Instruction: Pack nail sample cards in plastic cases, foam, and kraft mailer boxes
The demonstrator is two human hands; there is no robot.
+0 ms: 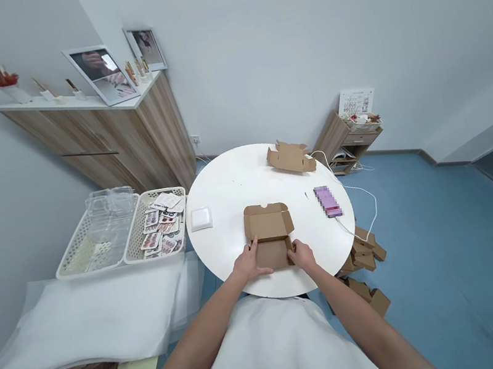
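An open brown cardboard box (274,254) lies on the round white table (226,247) in front of me, its lid raised at the far side. My left hand (249,263) grips the box's left side, one finger stretched toward the back corner and the thumb along the front edge. At the right wall, my right hand (303,255) has its fingers curled and pressed together on the cardboard. The inside of the box looks bare. Both hands partly cover the side walls.
Farther back lies a partly unfolded cardboard box (291,157). A purple blurred phone (328,201) with a white cable is at the right, a small white square pack (201,218) at the left. Baskets of printed cards (162,226) and clear packaging (109,222) stand left; cardboard boxes (362,250) lie on the floor.
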